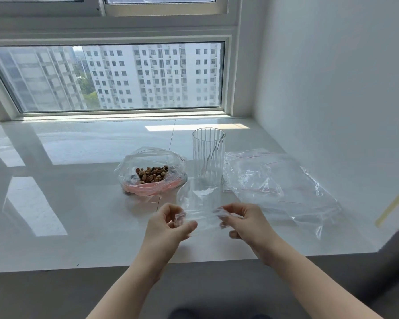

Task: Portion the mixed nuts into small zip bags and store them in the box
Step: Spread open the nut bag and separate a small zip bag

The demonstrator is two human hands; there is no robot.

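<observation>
Both of my hands are pinching one small clear zip bag (199, 204) between them, holding it above the near part of the tabletop (78, 203). My left hand (168, 223) is gripping the bag's left edge, its fingers (189, 226) curled in with the plastic caught between thumb and fingertips. My right hand (242, 221) is doing the same on the right edge, fingers curled and nipping the film, so the bag is hanging stretched between the two. Whether its mouth is parted I cannot tell; the plastic is too clear.

At 12 o'clock from my hands a ribbed clear glass (208, 157) is standing upright, seen partly through the bag. At 11 o'clock the large zip bag (151, 172) is lying open with the mixed nuts (153, 174) heaped inside it. At 2 o'clock a loose pile of empty zip bags (281, 187) is spreading across the surface, just beside the glass.

White and glossy, the tabletop is running back to a window (106, 77) showing tall apartment blocks, with a plain white wall (332, 88) at 3 o'clock.

My forearms are reaching forward from the near edge, converging, wrists level and hands well clear of the surface.
</observation>
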